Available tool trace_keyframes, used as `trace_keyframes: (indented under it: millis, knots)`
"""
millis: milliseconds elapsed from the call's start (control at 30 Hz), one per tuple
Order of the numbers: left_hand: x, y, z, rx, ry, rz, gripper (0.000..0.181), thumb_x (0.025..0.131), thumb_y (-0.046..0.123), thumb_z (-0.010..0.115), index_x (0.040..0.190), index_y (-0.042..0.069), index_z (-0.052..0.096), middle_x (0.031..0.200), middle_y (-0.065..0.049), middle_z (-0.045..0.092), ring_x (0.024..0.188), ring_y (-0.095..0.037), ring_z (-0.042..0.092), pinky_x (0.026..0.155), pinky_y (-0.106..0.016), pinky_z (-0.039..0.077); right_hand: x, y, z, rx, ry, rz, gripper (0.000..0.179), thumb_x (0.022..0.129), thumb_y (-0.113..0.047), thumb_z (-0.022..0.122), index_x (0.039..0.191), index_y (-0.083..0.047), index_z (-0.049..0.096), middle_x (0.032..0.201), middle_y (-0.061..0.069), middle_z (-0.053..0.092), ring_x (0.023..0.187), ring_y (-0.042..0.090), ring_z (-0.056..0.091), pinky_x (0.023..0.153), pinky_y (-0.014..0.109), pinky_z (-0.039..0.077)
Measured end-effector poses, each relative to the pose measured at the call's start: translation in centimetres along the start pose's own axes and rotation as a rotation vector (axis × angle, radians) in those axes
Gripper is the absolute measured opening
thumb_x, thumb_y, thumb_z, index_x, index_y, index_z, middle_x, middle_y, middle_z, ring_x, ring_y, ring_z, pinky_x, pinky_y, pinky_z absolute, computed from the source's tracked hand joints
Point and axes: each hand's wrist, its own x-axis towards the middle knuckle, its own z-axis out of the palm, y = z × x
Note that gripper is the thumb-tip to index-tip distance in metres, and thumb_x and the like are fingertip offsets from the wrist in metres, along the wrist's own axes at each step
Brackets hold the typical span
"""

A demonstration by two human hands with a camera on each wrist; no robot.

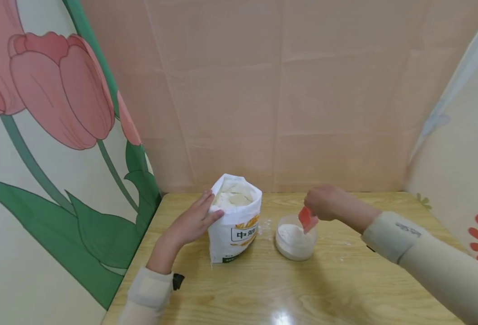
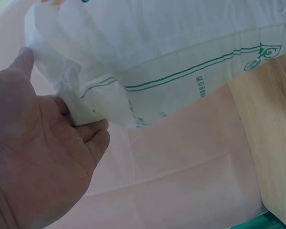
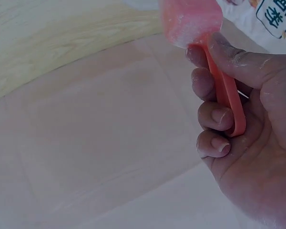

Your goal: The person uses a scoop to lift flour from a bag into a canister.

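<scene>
An open white flour bag (image 1: 224, 230) stands on the table with pale flour (image 1: 239, 198) up near its rim. My left hand (image 1: 188, 223) holds the bag's left side near the top; in the left wrist view the fingers curl at the edge of the bag (image 2: 157, 47). To the right of the bag sits a clear round bowl (image 1: 297, 253) with flour in it. Above the bowl's right side, my right hand (image 1: 329, 203) grips a pinkish-red scoop (image 1: 306, 219). In the right wrist view the fingers wrap round its handle (image 3: 224, 90), and flour dusts the scoop's outside.
The wooden table (image 1: 239, 293) carries traces of spilled flour around the bowl. A pinkish cloth backdrop (image 1: 279, 99) rises behind it. A tulip-printed panel (image 1: 60, 90) stands on the left, and a flower-printed one (image 1: 458, 171) on the right.
</scene>
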Motion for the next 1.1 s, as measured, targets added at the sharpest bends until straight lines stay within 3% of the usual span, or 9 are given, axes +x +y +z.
trace_keyframes:
  millis: [100,200,400,533,633,800,1100]
  knots:
    - [0.0,0.0,0.0,-0.005,0.0,-0.002,0.091,0.1,0.07,0.033,0.162,0.006,0.015,0.17,-0.009,0.007,0.157,-0.025,0.003,0.125,-0.05,0.016,0.0,0.2,0.1,0.01,-0.021,0.002,0.027,0.082,-0.008,0.076,0.065,-0.016,0.056,0.065,-0.006,0.051,0.058,0.012,0.042,0.05,0.028,0.042]
    - [0.1,0.0,0.1,-0.015,0.007,0.0,0.092,0.1,0.07,0.034,0.162,0.005,0.015,0.17,-0.01,0.008,0.157,-0.026,0.003,0.124,-0.052,0.016,-0.5,0.8,0.6,0.087,-0.012,0.011,0.026,0.086,-0.009,0.075,0.067,-0.016,0.058,0.066,-0.006,0.052,0.06,0.012,0.044,0.053,0.029,0.042]
    - [0.0,0.0,0.5,-0.019,0.007,-0.005,0.092,0.099,0.071,0.035,0.162,0.007,0.015,0.17,-0.006,0.007,0.157,-0.026,0.004,0.124,-0.051,0.016,-2.8,2.2,3.9,0.438,0.117,0.077,0.022,0.095,-0.013,0.07,0.074,-0.019,0.065,0.069,-0.009,0.053,0.064,0.01,0.046,0.061,0.031,0.042]
    - [0.0,0.2,0.4,-0.005,0.007,-0.008,0.091,0.099,0.071,0.034,0.162,0.007,0.016,0.17,-0.005,0.007,0.157,-0.025,0.004,0.124,-0.05,0.017,-4.3,2.2,6.4,0.601,0.211,0.16,0.012,0.098,-0.017,0.067,0.095,-0.011,0.076,0.088,-0.002,0.071,0.079,0.019,0.066,0.073,0.043,0.056]
    - [0.1,0.2,0.2,0.005,0.006,-0.007,0.092,0.099,0.071,0.033,0.162,0.007,0.016,0.171,-0.006,0.006,0.157,-0.025,0.004,0.124,-0.05,0.017,-5.1,1.7,7.5,0.656,0.298,0.203,0.025,0.098,-0.021,0.068,0.113,-0.002,0.075,0.105,0.01,0.075,0.096,0.032,0.071,0.084,0.054,0.056]
    - [0.1,0.3,-0.1,0.012,0.012,-0.015,0.091,0.1,0.07,0.033,0.162,0.006,0.016,0.171,-0.008,0.008,0.157,-0.025,0.004,0.124,-0.051,0.017,-5.4,0.8,8.3,0.707,0.438,0.224,0.028,0.097,-0.021,0.07,0.117,-0.002,0.074,0.107,0.011,0.075,0.096,0.032,0.071,0.083,0.054,0.057]
    - [0.2,0.4,0.2,-0.007,-0.007,-0.019,0.089,0.101,0.067,0.036,0.163,0.007,0.014,0.171,-0.008,0.006,0.157,-0.025,0.003,0.124,-0.051,0.016,-5.0,0.1,6.9,0.735,0.477,0.233,0.027,0.097,-0.02,0.07,0.117,-0.003,0.074,0.104,0.008,0.075,0.093,0.027,0.071,0.082,0.052,0.058]
